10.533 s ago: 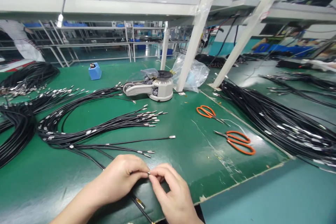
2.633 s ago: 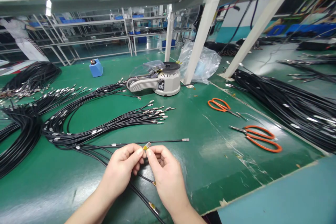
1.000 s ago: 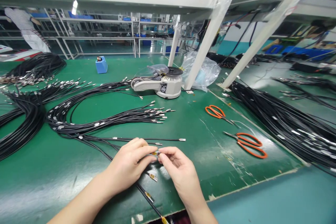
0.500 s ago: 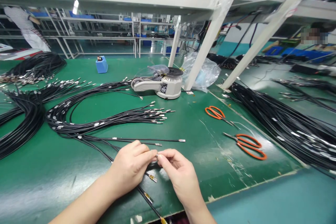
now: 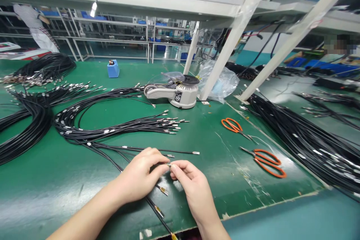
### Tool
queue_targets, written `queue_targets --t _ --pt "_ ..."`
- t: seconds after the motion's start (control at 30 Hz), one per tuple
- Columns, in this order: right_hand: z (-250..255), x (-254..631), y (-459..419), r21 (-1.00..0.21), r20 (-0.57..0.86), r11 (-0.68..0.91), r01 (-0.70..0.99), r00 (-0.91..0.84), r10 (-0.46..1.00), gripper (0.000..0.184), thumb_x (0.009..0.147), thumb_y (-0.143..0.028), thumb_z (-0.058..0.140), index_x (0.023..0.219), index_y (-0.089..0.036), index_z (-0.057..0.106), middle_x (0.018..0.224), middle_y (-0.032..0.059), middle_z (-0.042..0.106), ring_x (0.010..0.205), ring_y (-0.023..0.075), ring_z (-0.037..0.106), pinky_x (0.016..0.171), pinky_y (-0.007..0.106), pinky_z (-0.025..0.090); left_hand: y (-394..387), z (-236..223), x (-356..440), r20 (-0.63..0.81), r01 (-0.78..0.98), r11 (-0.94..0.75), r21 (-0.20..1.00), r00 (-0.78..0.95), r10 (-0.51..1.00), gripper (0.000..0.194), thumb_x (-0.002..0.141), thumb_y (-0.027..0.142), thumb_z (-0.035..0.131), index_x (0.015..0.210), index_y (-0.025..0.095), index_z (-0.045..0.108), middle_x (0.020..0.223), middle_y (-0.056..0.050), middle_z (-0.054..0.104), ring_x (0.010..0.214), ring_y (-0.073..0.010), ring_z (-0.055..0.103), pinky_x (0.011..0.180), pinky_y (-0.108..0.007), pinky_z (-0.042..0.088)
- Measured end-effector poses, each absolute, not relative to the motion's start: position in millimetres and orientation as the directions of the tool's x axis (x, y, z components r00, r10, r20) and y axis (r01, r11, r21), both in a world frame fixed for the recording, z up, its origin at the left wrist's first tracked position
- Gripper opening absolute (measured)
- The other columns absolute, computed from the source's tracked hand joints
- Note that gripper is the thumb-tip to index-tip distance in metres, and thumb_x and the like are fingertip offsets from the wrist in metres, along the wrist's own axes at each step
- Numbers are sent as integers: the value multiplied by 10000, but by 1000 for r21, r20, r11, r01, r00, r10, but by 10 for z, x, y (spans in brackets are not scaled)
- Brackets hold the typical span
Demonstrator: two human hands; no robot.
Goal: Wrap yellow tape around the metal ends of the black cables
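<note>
Left hand (image 5: 139, 175): we pinch a cable tip (image 5: 169, 165) (tiny!)
Right hand (image 5: 190, 180): pinches it, nearer us than the gray machine (image 5: 187, 98)

Two foreground hands (image 5: 142, 176) (image 5: 194, 185) — two scissors (image 5: 254, 154) (image 5: 240, 131), one tape dispenser (image 5: 183, 97).

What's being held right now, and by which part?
A cable end, pinched near its tip by the left hand and right hand; most of it is hidden.

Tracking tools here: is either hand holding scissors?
No, the nearer scissors and farther scissors lie on the green table, apart from the left hand and right hand.
</note>
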State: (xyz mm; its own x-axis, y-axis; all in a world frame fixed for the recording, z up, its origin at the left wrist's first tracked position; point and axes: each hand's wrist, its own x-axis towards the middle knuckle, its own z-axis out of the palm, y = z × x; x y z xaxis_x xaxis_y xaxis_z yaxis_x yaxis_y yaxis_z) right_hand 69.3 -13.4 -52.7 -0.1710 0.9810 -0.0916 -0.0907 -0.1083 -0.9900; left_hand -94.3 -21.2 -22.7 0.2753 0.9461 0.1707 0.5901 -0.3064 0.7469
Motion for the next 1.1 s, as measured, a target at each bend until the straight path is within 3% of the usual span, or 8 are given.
queue_targets --t 0.17,0.3,0.47,0.53,0.67,0.87,1.1 --pt "-540 684 -177 -993 -71 -85 -77 -171 983 185 724 -355 713 738 -173 685 667 -6 646 647 144 578 652 256 467 -223 -239 -870 145 658 -319 682 307 941 223 889 203 486 750 195 660 727 -9 630 751 -161 537 739 -302 402" --pt "-579 662 -212 -995 -48 -60 -85 -141 989 195 715 -368 718 734 -178 678 656 -6 644 627 144 577 619 248 461 -236 -246 -881 152 678 -335 655 316 936 238 881 218 504 712 207 670 685 -5 629 721 -162 534 727 -306 388" --pt "-598 678 -204 -997 -47 -54 -47 -137 990 212 754 -376 676 738 -165 653 658 3 632 638 149 571 628 250 457 -230 -290 -900 112 647 -260 717 262 959 182 868 210 519 874 233 699 819 -6 695 796 -160 585 779 -295 405" --pt "-598 689 -195 -998 -49 -53 -19 -162 986 209 767 -371 660 752 -163 644 680 8 633 655 150 568 637 250 453 -226 -298 -892 94 642 -234 731 245 965 166 851 186 531 831 217 692 812 -3 689 799 -152 591 769 -273 416" --pt "-607 686 -191 -999 -46 -43 21 -187 981 198 772 -358 641 741 -162 632 687 17 629 665 159 564 646 262 446 -231 -273 -888 71 720 -245 649 264 962 188 844 174 527 732 193 676 732 -5 665 762 -156 583 751 -275 413" --pt "-595 685 -175 -995 -97 -96 18 -181 979 195 761 -351 633 729 -158 624 642 3 602 623 150 544 618 263 439 -193 -145 -1077 -25 736 -220 640 306 952 271 879 306 490 751 212 709 780 -16 708 793 -173 602 760 -278 428" --pt "-554 698 -97 -979 -201 -203 11 -205 958 198 732 -344 635 703 -150 604 618 0 593 573 133 538 571 249 447 -86 -189 -1198 3 674 -49 737 69 998 229 861 293 489 943 207 686 986 -23 703 917 -174 620 832 -281 456"
